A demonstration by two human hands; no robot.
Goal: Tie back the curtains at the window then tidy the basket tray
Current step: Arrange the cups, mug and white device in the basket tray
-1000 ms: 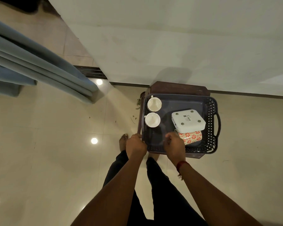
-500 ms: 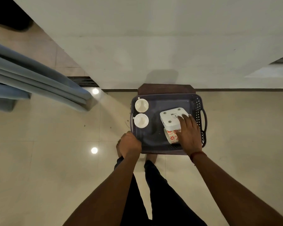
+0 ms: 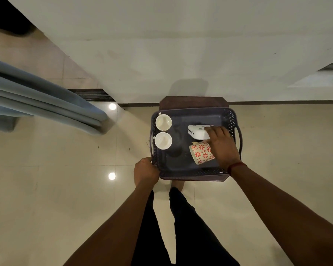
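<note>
Fingers of the right hand (image 3: 222, 146) grasp the tilted white box (image 3: 197, 131) just beyond the toppled mug (image 3: 201, 153); the left hand (image 3: 145, 170) grips the basket tray (image 3: 190, 172).

1 basket tray (image 3: 232, 120). 2 white cups: far cup (image 3: 163, 122), near cup (image 3: 163, 140). 1 red-flowered mug (image 3: 201, 153). 1 white box-shaped device (image 3: 197, 131). 1 dark wooden stool (image 3: 192, 102). 1 blue-grey curtain (image 3: 46, 100). 2 hands: left hand (image 3: 145, 172), right hand (image 3: 222, 144). 1 red wrist thread (image 3: 236, 166). 2 black trouser legs (image 3: 192, 227). 2 light reflections on floor: far reflection (image 3: 112, 106), near reflection (image 3: 112, 176).
</note>
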